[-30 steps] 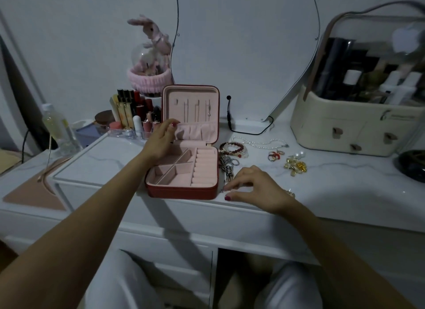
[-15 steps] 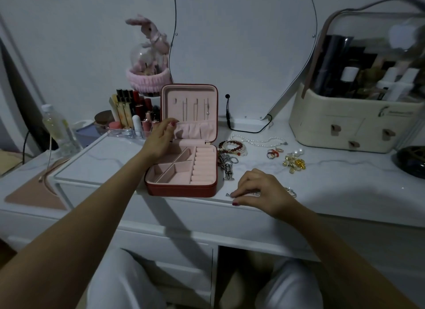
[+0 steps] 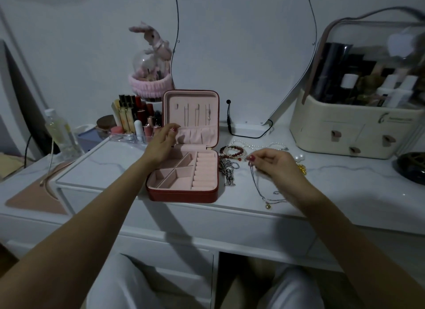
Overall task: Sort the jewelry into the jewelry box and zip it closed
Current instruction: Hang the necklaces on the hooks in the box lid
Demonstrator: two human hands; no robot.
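A red jewelry box [image 3: 184,195] with a pink lining stands open on the white dresser top, its lid upright and its compartments holding nothing. My left hand [image 3: 161,143] rests at the box's left side by the lid, fingers relaxed. To the right of the box, my right hand [image 3: 273,164] pinches a thin silver chain necklace [image 3: 259,189] and lifts it; its small pendant still lies on the dresser. A red bead bracelet [image 3: 232,151], a silver chain with a figure charm [image 3: 228,173], a pearl strand [image 3: 255,145] and a gold piece [image 3: 301,169] lie nearby.
A lipstick organiser [image 3: 135,122] and a pink rabbit ornament [image 3: 151,62] stand behind the box on the left. A cream cosmetics case [image 3: 351,131] fills the right rear. A clear bottle [image 3: 61,134] stands far left. A mirror [image 3: 241,44] leans at the back.
My right hand has risen from the dresser's front edge, pinching the thin chain and lifting it up and back. My left hand stays by the box lid.
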